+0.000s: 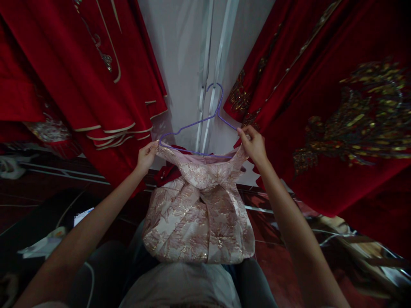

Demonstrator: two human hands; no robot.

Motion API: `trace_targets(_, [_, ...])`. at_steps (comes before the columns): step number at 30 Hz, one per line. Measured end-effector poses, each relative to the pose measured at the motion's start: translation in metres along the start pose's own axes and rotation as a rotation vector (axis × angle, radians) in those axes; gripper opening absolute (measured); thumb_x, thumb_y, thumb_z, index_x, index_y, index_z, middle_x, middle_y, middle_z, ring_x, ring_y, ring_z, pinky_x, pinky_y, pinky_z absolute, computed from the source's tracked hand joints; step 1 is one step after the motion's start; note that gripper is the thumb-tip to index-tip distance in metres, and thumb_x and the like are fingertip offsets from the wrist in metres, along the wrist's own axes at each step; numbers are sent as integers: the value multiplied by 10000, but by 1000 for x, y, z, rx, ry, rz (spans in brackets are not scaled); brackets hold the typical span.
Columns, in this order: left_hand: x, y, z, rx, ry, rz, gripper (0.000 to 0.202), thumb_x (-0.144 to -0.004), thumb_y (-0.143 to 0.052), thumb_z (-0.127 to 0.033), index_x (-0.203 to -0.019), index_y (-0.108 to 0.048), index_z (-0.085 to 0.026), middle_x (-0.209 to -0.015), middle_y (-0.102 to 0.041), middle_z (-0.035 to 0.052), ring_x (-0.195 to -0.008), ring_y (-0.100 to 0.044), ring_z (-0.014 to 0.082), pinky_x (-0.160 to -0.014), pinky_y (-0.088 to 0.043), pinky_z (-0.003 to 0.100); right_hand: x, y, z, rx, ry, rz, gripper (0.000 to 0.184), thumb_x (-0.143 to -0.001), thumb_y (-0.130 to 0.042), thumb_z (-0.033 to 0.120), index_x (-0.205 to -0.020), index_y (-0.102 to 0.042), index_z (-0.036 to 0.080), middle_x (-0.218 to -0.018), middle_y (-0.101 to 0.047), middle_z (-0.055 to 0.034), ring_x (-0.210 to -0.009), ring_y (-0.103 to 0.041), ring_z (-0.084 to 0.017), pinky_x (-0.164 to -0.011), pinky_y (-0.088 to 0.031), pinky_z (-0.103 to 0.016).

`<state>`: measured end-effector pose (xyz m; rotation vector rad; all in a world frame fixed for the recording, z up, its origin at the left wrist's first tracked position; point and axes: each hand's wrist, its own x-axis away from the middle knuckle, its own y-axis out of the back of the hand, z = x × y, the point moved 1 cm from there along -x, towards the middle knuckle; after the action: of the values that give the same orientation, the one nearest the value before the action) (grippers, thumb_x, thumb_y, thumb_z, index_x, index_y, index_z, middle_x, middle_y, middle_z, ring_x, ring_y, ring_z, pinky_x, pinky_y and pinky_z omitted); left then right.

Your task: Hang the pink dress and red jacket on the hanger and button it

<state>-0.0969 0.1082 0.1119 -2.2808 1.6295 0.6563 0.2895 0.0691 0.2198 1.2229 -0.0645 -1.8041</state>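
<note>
At centre left of the frame, we are pinching our left hand [147, 155] on one shoulder of the pink brocade garment [199, 214], which is hanging mid-frame from the purple wire hanger [199, 122]. At centre right, our right hand [253, 143] is clamping the other shoulder. We are judging that a loosened pinch could let the fabric slide off the thin wire. We are seeing no readable writing.

Dim room, red all round.
Red robes [80, 64] hang beyond left hand [147, 156] and right hand [255, 145]; white wall [180, 51] between, dark floor [269, 252] below.
</note>
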Motion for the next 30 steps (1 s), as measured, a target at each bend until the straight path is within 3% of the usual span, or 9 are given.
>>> trace_targets(5, [0,-4,7,58,49,-26,495,-763,-585,-592,-950,-709,-151,-945,-718,61,-874,-640,191,-848,-480,302,0,0,1,18,5,-5,457,-848,-461,633,-788,-595,201,-603,-513,19,-548,-455,-121,-590,-348,-237])
trace_targets(10, [7,4,15,62,69,-69,479,-755,-605,-572,-954,-706,-149,-935,-716,61,-855,-635,186,-830,-479,292,0,0,1,15,25,-3,457,-859,-441,630,-791,-593,205,-649,-561,7,-573,-482,-128,-620,-369,-243])
trace_targets(18, [2,8,10,1,13,-21,491,-770,-579,-583,-956,-705,-147,-950,-716,69,-873,-637,194,-844,-475,300,0,0,1,28,29,-6,454,-863,-438,627,-779,-589,207,-609,-527,15,-554,-476,-128,-598,-354,-244])
trace_targets(22, [-24,-13,-11,-59,-87,76,523,-784,-539,-604,-931,-707,-131,-914,-714,69,-841,-626,185,-784,-475,270,0,3,2,43,34,3,454,-860,-439,632,-781,-583,208,-621,-542,10,-576,-503,-136,-610,-363,-244])
trace_targets(27, [-44,-62,-62,-165,-227,392,520,-837,-467,-594,-895,-704,-135,-839,-705,43,-778,-603,175,-708,-457,246,1,2,-2,79,11,13,435,-868,-435,618,-841,-575,208,-658,-590,-10,-586,-534,-153,-601,-362,-248])
trace_targets(30, [-50,-74,-71,-177,-231,437,509,-842,-461,-590,-843,-705,-143,-781,-691,35,-750,-600,182,-685,-446,246,3,0,-6,122,0,39,430,-877,-417,612,-861,-572,211,-678,-609,-23,-590,-548,-165,-584,-355,-250])
